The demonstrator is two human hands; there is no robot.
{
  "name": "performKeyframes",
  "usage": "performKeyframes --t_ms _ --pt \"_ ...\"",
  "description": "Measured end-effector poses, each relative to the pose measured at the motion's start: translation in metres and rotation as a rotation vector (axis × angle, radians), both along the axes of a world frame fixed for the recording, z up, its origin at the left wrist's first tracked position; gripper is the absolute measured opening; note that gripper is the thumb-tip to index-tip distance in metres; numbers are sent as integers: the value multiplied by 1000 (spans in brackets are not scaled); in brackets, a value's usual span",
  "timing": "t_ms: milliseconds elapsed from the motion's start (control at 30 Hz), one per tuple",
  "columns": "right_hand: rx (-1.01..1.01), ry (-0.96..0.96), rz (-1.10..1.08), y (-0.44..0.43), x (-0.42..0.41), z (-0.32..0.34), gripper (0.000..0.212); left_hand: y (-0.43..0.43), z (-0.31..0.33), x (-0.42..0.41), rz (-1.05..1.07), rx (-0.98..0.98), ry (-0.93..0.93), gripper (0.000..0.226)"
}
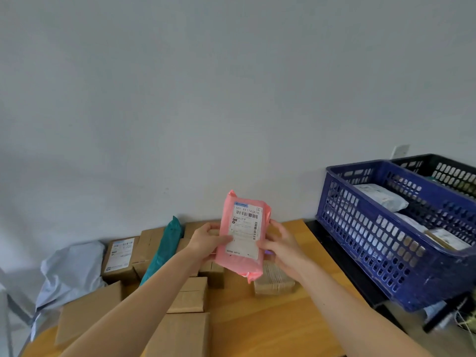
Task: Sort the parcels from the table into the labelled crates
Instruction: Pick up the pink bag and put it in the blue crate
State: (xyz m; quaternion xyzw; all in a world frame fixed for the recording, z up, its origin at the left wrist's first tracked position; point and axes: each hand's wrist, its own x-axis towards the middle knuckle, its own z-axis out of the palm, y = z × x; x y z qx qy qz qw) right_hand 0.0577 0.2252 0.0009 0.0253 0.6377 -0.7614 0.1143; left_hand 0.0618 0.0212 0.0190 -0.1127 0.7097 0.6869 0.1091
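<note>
Nearest, at six o'clock, plain cardboard boxes (pixel 177 333) lie unsorted on a wooden counter (pixel 270 328). Two bare forearms reach up from the bottom edge.

Just below the middle of the view, the left grip (pixel 206 240) and right grip (pixel 280 249) hold a pink parcel (pixel 243 222) between them. It is upright and clear of the counter, with its white address label facing the camera. Each grip is closed on one side edge, and the left thumb lies across the label.

Behind the parcel, from seven to nine o'clock, more items wait on the counter:
- a labelled box (pixel 119 256)
- a teal mailer (pixel 164 248)
- a grey plastic bag (pixel 69 269) at the counter's edge

At three o'clock stands a blue crate (pixel 360 240) with several pale parcels (pixel 380 197) already inside. A black crate (pixel 453 173) sits beyond it, its contents mostly hidden. No crate labels can be made out.

The sorting looks partly done. Most of the pile is yet to go, and this parcel seems to be at the label-reading stage, not yet placed.
</note>
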Motion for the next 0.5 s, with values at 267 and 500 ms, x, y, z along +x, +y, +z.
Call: performKeyframes --t_ms 267,500 --pt "-1 43 -40 30 11 1 69 20 4 -7 -167 65 22 52" --pt "17 49 -177 76 31 6 70 71 9 -14 -327 88 31 50"
